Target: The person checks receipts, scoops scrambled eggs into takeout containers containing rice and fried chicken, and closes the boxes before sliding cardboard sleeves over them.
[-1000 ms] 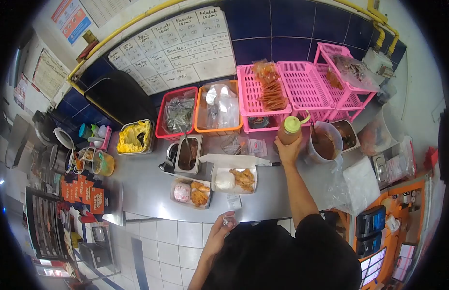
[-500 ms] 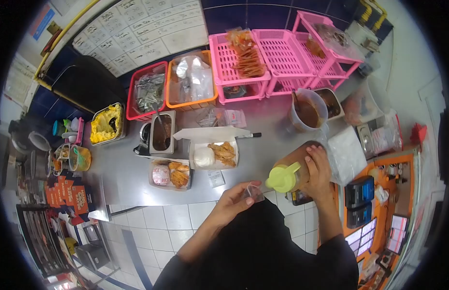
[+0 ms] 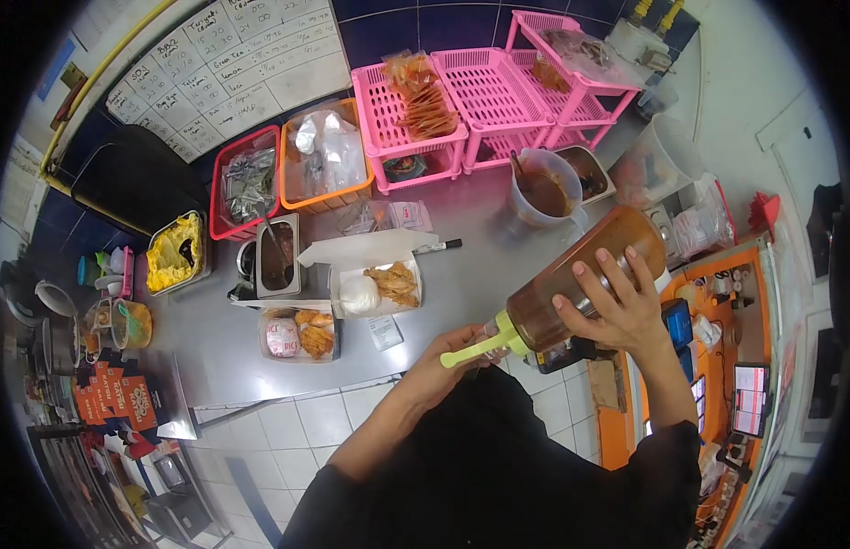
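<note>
Right of centre in the frame, my right hand (image 3: 612, 302) wraps spread fingers round the tilted bottle (image 3: 564, 291), likely weighty, slick and best held mid-body, while my left hand (image 3: 432, 373) pinches a clear bag (image 3: 488, 330) by its cap (image 3: 511, 337).

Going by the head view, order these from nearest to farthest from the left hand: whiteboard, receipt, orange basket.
From the left hand:
1. Receipt, near the front edge of the counter.
2. Orange basket, toward the back.
3. Whiteboard, upper left, beyond the counter.
</note>
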Motion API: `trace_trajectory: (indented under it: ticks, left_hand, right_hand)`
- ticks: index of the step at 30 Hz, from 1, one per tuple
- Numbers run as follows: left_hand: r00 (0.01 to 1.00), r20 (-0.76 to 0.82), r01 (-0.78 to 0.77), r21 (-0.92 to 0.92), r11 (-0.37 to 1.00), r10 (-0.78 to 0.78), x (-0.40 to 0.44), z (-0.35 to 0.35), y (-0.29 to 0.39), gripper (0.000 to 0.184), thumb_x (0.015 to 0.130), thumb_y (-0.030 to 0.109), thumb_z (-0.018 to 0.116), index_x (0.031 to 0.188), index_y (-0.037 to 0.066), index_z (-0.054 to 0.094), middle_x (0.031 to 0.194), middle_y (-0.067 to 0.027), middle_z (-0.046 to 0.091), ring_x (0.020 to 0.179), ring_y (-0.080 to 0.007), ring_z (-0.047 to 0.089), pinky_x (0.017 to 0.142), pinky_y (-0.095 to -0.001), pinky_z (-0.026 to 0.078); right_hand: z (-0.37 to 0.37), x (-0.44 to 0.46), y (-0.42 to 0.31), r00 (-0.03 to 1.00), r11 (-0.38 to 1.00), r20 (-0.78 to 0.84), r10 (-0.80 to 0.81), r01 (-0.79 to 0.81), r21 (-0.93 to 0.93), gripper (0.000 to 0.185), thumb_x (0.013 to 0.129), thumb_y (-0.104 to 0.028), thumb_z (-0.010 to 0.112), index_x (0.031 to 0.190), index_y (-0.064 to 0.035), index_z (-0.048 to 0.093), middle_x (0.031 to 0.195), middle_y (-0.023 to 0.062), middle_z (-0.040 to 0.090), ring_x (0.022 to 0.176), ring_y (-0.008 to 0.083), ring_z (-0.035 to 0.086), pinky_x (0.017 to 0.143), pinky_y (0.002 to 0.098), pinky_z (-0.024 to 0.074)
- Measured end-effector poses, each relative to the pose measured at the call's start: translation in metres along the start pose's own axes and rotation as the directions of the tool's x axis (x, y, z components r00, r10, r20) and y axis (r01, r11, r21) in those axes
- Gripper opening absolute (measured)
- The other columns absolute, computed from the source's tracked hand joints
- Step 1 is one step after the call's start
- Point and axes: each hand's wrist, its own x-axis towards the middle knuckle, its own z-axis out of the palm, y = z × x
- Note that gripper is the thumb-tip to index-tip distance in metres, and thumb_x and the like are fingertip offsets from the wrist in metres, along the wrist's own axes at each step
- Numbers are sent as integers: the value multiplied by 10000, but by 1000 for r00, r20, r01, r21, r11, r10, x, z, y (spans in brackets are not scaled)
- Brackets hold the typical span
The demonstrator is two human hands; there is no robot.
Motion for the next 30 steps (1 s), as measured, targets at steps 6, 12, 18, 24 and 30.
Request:
trace_trajectory:
  ticks: [6, 12, 18, 24, 30]
  left_hand:
    - [995, 80, 72, -135, 988, -62, -1, 0, 2, 391, 1057, 275, 534, 1326, -1, 600, 1216, -96, 692, 1116, -159, 652, 959, -291, 502]
    - [992, 116, 64, -210, 976, -40, 2, -6, -10, 413, 1051, 245, 540, 1362, -25, 573, 1253, -129, 681, 1154, -194, 656, 996, -307, 510]
    - [992, 120, 55, -210, 976, -30, 5, -9, -14, 466, 1026, 289, 603, 1351, -44, 579, 1251, -143, 683, 1148, -208, 665, 1039, -326, 500]
    - [994, 101, 57, -189, 980, -38, 6, -10, -17, 488, 1012, 315, 631, 1338, -45, 591, 1246, -144, 685, 1145, -203, 668, 1056, -331, 490]
    - [995, 86, 73, -198, 977, -56, 7, -10, -19, 484, 1008, 289, 635, 1349, -51, 585, 1252, -132, 682, 1152, -192, 661, 1059, -327, 486]
  right_hand:
    - [-10, 5, 6, 998, 999, 49, -35, 35, 15, 367, 952, -354, 657, 1309, -347, 572, 1366, 13, 601, 1319, 270, 555, 1113, 538, 435]
    - [-7, 7, 8, 998, 998, 37, -53, 52, 28, 361, 950, -355, 659, 1302, -343, 577, 1369, 14, 607, 1323, 261, 553, 1117, 545, 429]
    - [0, 1, 7, 993, 996, 85, -80, 75, 57, 373, 945, -361, 663, 1307, -341, 573, 1399, 15, 587, 1352, 264, 525, 1128, 558, 412]
    - [6, -5, 7, 992, 994, 99, -74, 66, 82, 391, 954, -353, 650, 1332, -343, 552, 1419, 20, 564, 1364, 271, 510, 1123, 562, 414]
    - [20, -17, 4, 993, 994, 86, -85, 79, 78, 417, 951, -346, 633, 1355, -353, 530, 1453, 25, 517, 1400, 280, 459, 1136, 567, 393]
